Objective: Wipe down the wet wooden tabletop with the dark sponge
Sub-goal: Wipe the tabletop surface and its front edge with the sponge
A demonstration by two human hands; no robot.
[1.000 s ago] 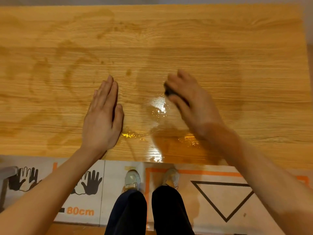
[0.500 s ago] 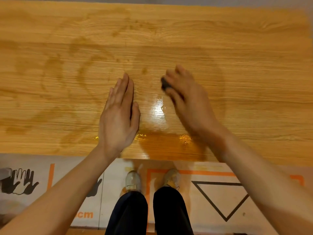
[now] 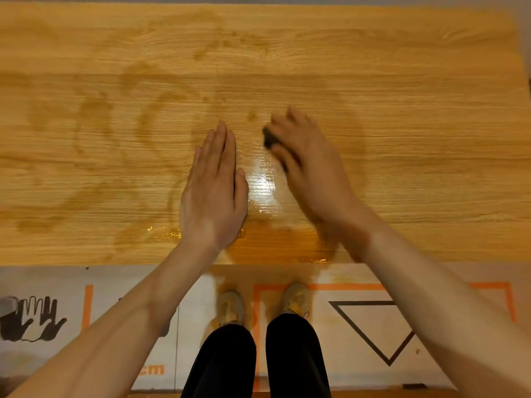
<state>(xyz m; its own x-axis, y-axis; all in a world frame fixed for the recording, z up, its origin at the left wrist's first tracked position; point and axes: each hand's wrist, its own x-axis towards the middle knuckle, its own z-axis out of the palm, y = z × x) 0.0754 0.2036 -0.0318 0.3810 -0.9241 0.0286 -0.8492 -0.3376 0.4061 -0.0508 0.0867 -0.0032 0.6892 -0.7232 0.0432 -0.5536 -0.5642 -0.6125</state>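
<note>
Sponge (image 3: 270,140) dark, mostly hidden under fingers (image 3: 283,124)

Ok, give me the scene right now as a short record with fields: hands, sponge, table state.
left hand: flat on the tabletop, palm down, fingers together, holding nothing
right hand: closed over the dark sponge, blurred
dark sponge: mostly hidden, only its left end shows past the fingers
wooden tabletop: glossy wet patch between the hands, dull curved smears to the left
other things on the table: none visible

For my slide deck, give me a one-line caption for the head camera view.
Right hand presses a dark sponge onto the wet wooden tabletop while the left hand lies flat beside it.
</note>
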